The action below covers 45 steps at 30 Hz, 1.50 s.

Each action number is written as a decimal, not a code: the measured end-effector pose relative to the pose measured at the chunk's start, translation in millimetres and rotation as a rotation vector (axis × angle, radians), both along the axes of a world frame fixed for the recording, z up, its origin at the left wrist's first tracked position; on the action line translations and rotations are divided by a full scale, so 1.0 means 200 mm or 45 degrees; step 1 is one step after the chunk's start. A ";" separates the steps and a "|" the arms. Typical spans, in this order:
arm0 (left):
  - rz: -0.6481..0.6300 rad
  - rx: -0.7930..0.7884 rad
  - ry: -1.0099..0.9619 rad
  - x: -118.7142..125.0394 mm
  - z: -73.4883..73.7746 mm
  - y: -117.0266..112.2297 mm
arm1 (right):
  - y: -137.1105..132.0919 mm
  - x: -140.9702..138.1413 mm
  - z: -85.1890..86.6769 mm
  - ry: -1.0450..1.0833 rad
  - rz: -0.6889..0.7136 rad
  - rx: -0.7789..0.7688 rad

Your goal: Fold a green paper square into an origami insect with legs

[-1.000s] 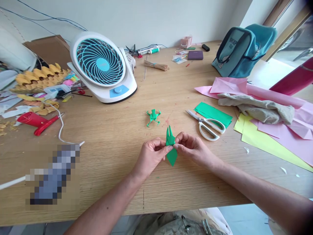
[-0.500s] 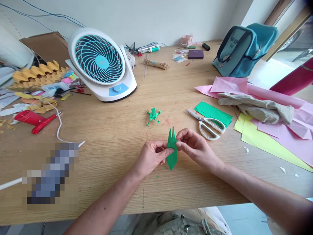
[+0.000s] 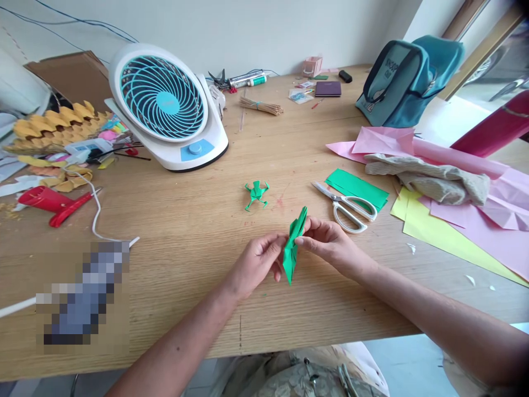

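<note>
A folded green paper piece (image 3: 292, 248), long and pointed at both ends, is held just above the wooden table (image 3: 185, 231). My left hand (image 3: 255, 263) pinches its left side and my right hand (image 3: 326, 243) pinches its right side, fingers closed on the paper. The piece is tilted, its top leaning right. A small finished green paper frog (image 3: 256, 194) lies on the table beyond my hands. White-handled scissors (image 3: 349, 207) lie to the right of my right hand, resting partly on a green paper sheet (image 3: 357, 187).
A white and teal desk fan (image 3: 165, 107) stands at the back left. Yellow paper shapes (image 3: 53, 129), a red tool (image 3: 52, 201) and a white cable lie left. Pink and yellow sheets (image 3: 458, 226), a beige cloth (image 3: 430, 179) and a teal bag (image 3: 405, 80) fill the right.
The green folded piece has been turned edge-on and tilted to the right between my fingers. Both hands stayed close together in the same spot.
</note>
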<state>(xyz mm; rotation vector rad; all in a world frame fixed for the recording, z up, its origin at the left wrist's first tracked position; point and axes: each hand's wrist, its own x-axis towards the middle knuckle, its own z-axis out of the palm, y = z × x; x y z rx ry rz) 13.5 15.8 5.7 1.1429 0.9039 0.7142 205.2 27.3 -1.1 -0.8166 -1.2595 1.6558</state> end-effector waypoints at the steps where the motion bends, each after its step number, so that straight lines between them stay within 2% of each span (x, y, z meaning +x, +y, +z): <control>1: 0.047 0.067 0.053 0.00 0.00 0.00 | 0.00 0.00 -0.01 -0.024 -0.041 -0.003; 4: 0.078 0.223 0.157 -0.01 0.00 0.01 | 0.01 0.00 -0.03 -0.096 -0.059 -0.045; 7: 0.111 0.294 0.158 0.00 0.00 0.02 | 0.00 -0.01 -0.03 -0.073 -0.034 -0.083; 11: 0.144 0.225 0.072 0.00 -0.01 0.02 | -0.01 -0.02 -0.01 0.007 -0.045 -0.047; 16: 0.134 0.182 0.036 0.00 -0.03 0.02 | -0.02 -0.02 -0.03 -0.108 -0.036 -0.014; 20: 0.162 0.229 0.141 0.00 -0.05 0.01 | -0.03 -0.02 -0.06 -0.184 -0.069 0.083; 25: 0.161 0.263 0.243 0.01 -0.05 0.00 | -0.03 -0.01 -0.05 -0.173 -0.152 0.246; 34: 0.097 0.277 0.238 0.01 -0.05 0.00 | -0.01 0.02 -0.04 -0.286 0.004 0.259; 40: 0.106 0.314 0.271 0.01 -0.05 0.00 | -0.01 0.03 -0.01 -0.513 0.005 0.392; 45: 0.138 0.330 0.264 0.02 -0.04 -0.01 | -0.01 0.03 0.00 -0.568 -0.013 0.487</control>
